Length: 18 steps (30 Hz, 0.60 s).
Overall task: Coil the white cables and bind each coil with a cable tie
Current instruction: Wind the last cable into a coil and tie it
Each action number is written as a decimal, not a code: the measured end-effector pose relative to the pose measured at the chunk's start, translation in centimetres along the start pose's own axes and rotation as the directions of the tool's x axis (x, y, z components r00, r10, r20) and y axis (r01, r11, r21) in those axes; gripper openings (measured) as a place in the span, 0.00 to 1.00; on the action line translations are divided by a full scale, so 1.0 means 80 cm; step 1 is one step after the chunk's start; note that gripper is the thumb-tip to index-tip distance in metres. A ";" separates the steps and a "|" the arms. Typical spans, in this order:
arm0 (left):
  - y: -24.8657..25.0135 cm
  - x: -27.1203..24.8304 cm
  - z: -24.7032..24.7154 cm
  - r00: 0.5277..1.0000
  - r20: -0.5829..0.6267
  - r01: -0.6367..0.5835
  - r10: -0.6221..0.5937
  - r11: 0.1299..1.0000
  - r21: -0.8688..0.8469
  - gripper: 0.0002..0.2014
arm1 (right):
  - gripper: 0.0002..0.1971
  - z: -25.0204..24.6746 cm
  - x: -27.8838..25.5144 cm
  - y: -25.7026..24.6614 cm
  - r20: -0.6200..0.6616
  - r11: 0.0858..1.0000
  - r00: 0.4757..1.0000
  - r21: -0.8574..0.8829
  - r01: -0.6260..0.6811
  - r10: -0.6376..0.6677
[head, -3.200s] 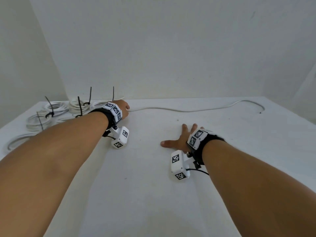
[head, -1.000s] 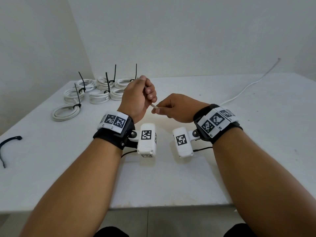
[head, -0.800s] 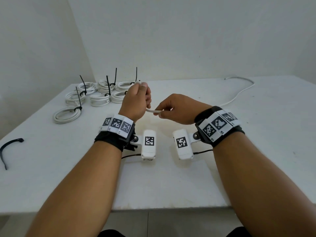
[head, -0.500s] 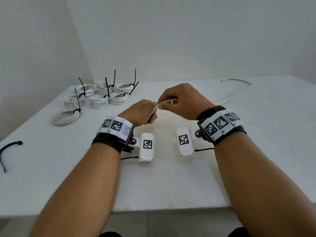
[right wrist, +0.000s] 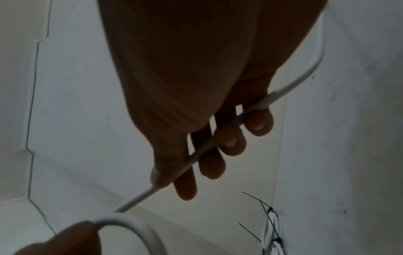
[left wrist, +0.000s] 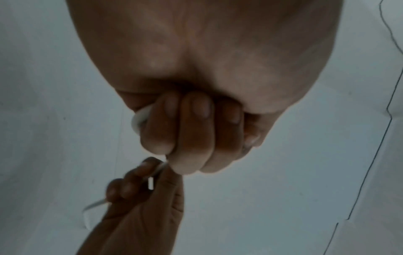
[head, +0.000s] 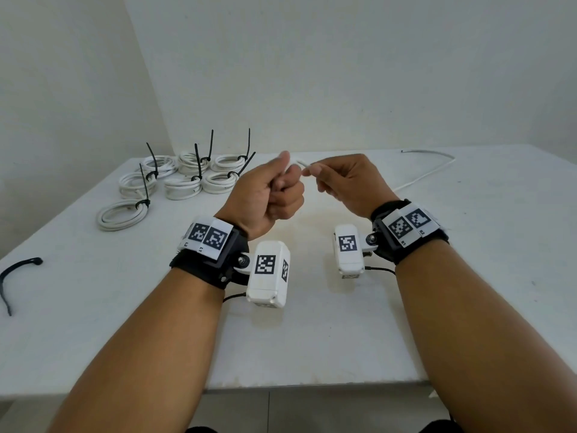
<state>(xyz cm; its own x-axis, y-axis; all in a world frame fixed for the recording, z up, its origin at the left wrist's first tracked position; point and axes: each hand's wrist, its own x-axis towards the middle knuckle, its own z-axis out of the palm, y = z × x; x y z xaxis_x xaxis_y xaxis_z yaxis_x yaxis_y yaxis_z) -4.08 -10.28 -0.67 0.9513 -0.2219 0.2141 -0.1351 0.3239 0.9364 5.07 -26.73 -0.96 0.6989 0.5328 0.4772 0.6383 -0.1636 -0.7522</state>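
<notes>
Loose black cable tie (head: pixel 12 278) lying far left of left hand, near surface (head: pixel 312 323) edge. Seven tied coils (head: pixel 187 179) grouped beyond and left of left hand, black tie tails sticking up.

Left hand (head: pixel 268 195) raised above surface, fingers (left wrist: pixel 191 131) curled into fist round a loop of white cable (right wrist: pixel 196 153), thumb up; loop seen bulging out of fist in left wrist view.

Right hand (head: pixel 349 182) just right of left hand, nearly touching; thumb and forefinger pinching cable, remaining fingers (right wrist: pixel 231 139) loosely hooked over it.

Rest of cable trailing off behind right hand across surface toward far right, free end lying well beyond right hand.
</notes>
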 end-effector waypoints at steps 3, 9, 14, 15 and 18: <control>0.004 0.000 0.002 0.996 0.030 -0.083 0.087 0.989 -0.121 0.24 | 0.23 0.008 -0.006 -0.006 0.120 0.996 0.992 -0.082 -0.029 0.038; 0.008 0.007 -0.002 0.934 -0.226 -0.321 0.277 0.928 -0.190 0.19 | 0.16 0.025 -0.004 -0.016 0.352 0.970 0.919 -0.222 -0.101 0.176; -0.001 0.016 -0.015 0.814 -0.477 -0.330 0.332 0.940 0.092 0.19 | 0.16 0.037 -0.004 -0.023 0.420 0.941 0.887 -0.334 -0.045 0.192; -0.003 0.017 -0.016 0.804 -0.480 -0.300 0.351 0.936 0.183 0.19 | 0.19 0.038 -0.004 -0.023 0.431 0.939 0.883 -0.344 -0.028 0.184; -0.007 0.015 -0.012 0.800 -0.455 -0.174 0.391 0.877 0.447 0.18 | 0.17 0.037 -0.006 -0.024 0.458 0.936 0.872 -0.353 0.001 0.172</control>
<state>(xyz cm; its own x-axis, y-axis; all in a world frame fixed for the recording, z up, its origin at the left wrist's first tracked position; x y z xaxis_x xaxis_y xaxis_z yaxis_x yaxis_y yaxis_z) -2.58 -9.84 -1.22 0.8345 0.3677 0.4104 -0.4078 -0.0888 0.9087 2.55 -24.25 -1.07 0.5717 0.8166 0.0792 0.7117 -0.4456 -0.5431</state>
